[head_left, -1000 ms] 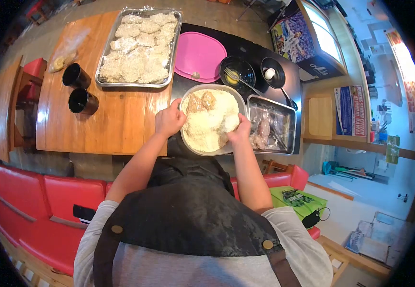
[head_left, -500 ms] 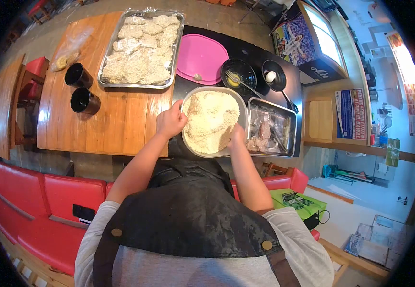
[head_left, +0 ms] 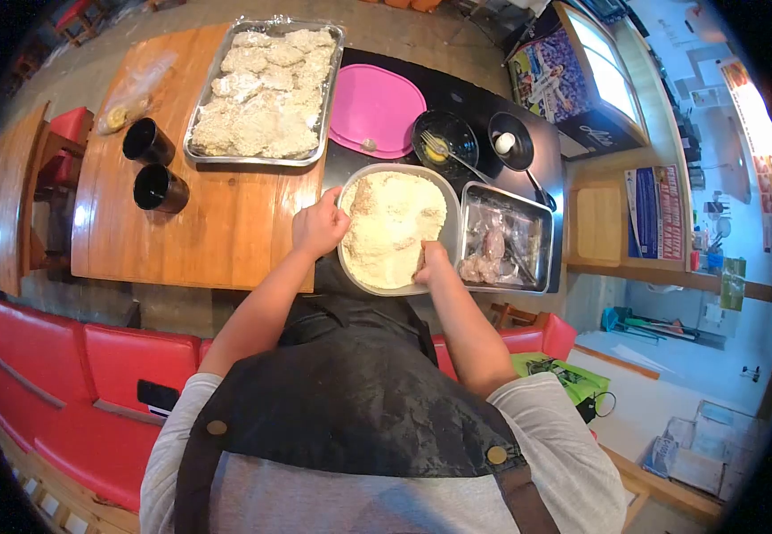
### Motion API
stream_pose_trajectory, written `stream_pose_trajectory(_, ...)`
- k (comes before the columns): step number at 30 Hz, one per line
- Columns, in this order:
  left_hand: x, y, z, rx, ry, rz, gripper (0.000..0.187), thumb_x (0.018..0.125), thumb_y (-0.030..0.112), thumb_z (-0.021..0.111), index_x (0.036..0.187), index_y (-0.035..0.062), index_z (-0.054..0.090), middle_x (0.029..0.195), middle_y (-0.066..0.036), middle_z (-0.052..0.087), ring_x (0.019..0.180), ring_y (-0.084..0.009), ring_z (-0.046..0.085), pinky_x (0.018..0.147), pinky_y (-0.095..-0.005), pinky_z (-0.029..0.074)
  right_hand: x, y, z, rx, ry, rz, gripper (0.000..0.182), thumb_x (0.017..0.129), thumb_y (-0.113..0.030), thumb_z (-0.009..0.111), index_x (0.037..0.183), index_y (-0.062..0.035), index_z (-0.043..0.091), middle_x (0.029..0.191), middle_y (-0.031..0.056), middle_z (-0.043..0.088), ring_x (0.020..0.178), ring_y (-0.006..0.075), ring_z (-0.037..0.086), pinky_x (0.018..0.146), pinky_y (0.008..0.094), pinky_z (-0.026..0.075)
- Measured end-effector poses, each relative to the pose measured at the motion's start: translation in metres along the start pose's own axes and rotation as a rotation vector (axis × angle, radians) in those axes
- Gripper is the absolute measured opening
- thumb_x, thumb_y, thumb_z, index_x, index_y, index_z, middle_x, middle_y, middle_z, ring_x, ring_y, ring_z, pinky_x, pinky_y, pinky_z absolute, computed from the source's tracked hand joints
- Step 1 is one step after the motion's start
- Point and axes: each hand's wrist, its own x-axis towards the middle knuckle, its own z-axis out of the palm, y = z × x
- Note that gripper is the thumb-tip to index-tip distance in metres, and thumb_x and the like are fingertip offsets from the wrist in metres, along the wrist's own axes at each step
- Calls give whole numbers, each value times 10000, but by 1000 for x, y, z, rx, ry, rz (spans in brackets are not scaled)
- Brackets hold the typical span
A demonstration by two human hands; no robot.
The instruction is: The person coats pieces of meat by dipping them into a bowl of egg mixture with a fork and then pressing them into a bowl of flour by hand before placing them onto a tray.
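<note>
A round-cornered tub [head_left: 450, 198] full of pale breadcrumbs [head_left: 390, 227] stands at the table's near edge. My left hand [head_left: 321, 224] grips the tub's left rim, fingers closed on it. At the tub's lower right, my right hand [head_left: 433, 264] is in the crumbs; its fingers are partly hidden there. Just right of the tub, a metal tray [head_left: 535, 283] holds raw meat [head_left: 491, 258]. Up and to the left, a larger metal tray [head_left: 192, 158] is covered with crumbed pieces [head_left: 261, 93].
Behind the tub lie a pink lid [head_left: 377, 107], a black bowl [head_left: 466, 133] with a fork and yellow liquid, and a black pan [head_left: 521, 158] holding a white egg. Two black cups [head_left: 161, 189] and a plastic bag [head_left: 141, 84] are at the left.
My right hand has shifted a little left and down within the tub, and the crumbs near it have changed shape. My left hand stays at the rim.
</note>
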Motion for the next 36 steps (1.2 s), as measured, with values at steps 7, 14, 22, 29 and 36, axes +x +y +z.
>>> stream_pose_trajectory(7, 0, 0, -1, -2, -7, 7, 402, 732, 215, 519, 1117, 97, 517, 663, -114, 622, 619, -325, 605, 588, -437, 478, 3, -17, -14, 95, -277, 109, 429, 846, -208, 301, 1163, 28, 471, 1179, 211, 517, 1063, 371, 518, 944, 515, 373)
stream_pose_trajectory(14, -1, 1, -3, -8, 7, 38, 386, 738, 186, 530, 1111, 91, 517, 611, -80, 598, 576, -279, 599, 543, -402, 460, -61, -38, 29, 116, -275, -62, 379, 863, -202, 353, 1126, 43, 474, 1072, 202, 562, 983, 345, 564, 868, 522, 437)
stream_pose_trajectory(22, -1, -1, -1, -15, -5, 32, 388, 734, 184, 529, 1112, 92, 518, 612, -92, 597, 575, -290, 593, 549, -408, 459, -71, -52, 53, -85, -343, -240, 338, 842, -295, 454, 1048, -32, 502, 942, 104, 550, 843, 232, 510, 701, 374, 454)
stream_pose_trajectory(29, -1, 2, -1, -28, 5, 18, 377, 733, 185, 517, 1101, 105, 527, 624, -98, 601, 580, -297, 593, 553, -423, 459, 19, 8, -18, -881, 98, -419, 159, 764, -139, 480, 832, -6, 534, 779, 109, 528, 720, 221, 511, 604, 343, 417)
stream_pose_trajectory(36, 0, 1, 3, 10, 38, -9, 370, 728, 185, 512, 1090, 113, 535, 596, -101, 593, 567, -298, 593, 545, -426, 461, 1, 6, -10, -99, -321, 110, 482, 569, 51, 336, 1037, 84, 446, 1072, 218, 493, 947, 375, 549, 794, 500, 484)
